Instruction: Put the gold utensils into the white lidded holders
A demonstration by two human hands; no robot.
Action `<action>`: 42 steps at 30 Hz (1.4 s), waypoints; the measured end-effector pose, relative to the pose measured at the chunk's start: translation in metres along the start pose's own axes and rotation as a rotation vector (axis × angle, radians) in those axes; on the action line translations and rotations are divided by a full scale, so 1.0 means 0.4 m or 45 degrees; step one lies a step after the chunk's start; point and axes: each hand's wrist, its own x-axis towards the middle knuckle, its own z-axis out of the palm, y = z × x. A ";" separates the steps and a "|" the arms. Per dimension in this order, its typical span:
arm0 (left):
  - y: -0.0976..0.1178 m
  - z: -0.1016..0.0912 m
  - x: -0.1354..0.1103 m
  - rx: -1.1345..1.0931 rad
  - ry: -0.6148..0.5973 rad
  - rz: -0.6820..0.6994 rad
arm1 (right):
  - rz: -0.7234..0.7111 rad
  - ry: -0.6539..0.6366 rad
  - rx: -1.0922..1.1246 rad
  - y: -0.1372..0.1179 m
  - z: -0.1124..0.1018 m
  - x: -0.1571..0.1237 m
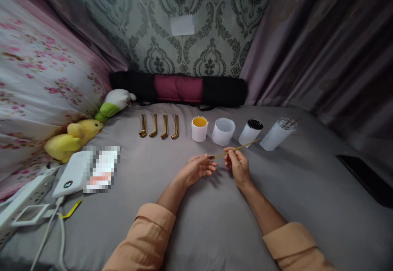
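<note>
Over the middle of the grey bed (pixel 196 226), a thin stick (pixel 245 144) is held nearly level between both hands. The right hand (pixel 238 165) pinches it near its middle with thumb and fingertips. The left hand (pixel 196 168), fingers loosely curled, nips its dark end. Just beyond stand a yellow-filled cup (pixel 199 129), a translucent tub (pixel 223 131), a black-topped cup (pixel 251 132) and a clear tumbler (pixel 278 135) holding sticks. Four bent gold pieces (pixel 159 126) lie left of these. Farther left are a yellow plush toy (pixel 72 140) and a power bank (pixel 72 175).
</note>
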 end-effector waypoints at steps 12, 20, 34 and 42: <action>-0.006 0.000 0.000 -0.099 -0.083 -0.100 | 0.036 -0.040 -0.047 0.001 -0.006 -0.002; -0.006 0.002 -0.003 -0.088 -0.110 -0.138 | 0.062 -0.023 -0.047 -0.005 -0.011 -0.006; -0.006 0.007 -0.008 -0.030 -0.075 -0.190 | 0.096 0.003 0.006 -0.007 -0.025 -0.002; -0.003 0.009 -0.010 0.011 -0.073 -0.189 | 0.072 0.120 0.084 -0.013 -0.056 0.023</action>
